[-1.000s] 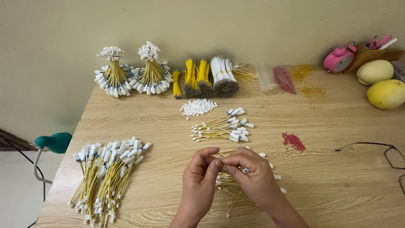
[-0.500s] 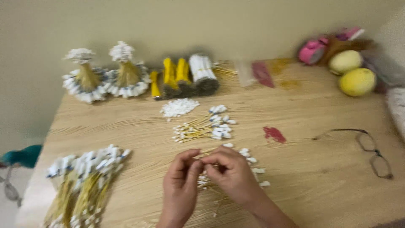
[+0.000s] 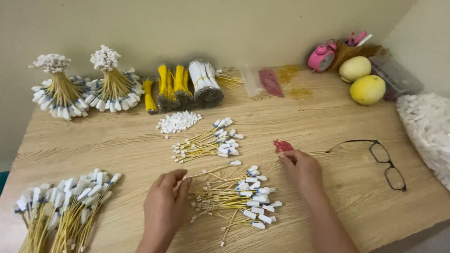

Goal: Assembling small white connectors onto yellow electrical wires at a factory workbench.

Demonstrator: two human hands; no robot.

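At the near edge of the wooden table [image 3: 328, 122], two bare hands rest on either side of a loose heap of yellow wires [image 3: 236, 197] tipped with small white connectors. The left hand [image 3: 165, 206] lies palm down beside the heap, its fingertips pinching the end of a single yellow wire [image 3: 211, 170] that runs out to a white connector. The right hand [image 3: 302, 171] is reaching away from the heap, fingers curled together and touching a small pile of red bits [image 3: 283, 146]; whether it has actually picked any up cannot be told.

Near the left corner lies a larger sheaf of finished wires [image 3: 65, 208], yellow with white and blue ends. A pair of black-framed glasses [image 3: 386, 164] sits open to the right of the right hand, and a clear bag of white plastic parts [image 3: 429, 129] bulges at the far right edge.

Further back, in the middle of the table, lies a second smaller bunch of yellow wires [image 3: 208, 145], and just beyond it a little mound of loose white connectors [image 3: 178, 122].

Along the wall stand two fanned bundles of wires [image 3: 84, 89] tied upright, then short yellow and white bundles [image 3: 185, 86]. Toward the right corner are a pink alarm clock [image 3: 321, 57] and two yellow-green fruits [image 3: 361, 78].
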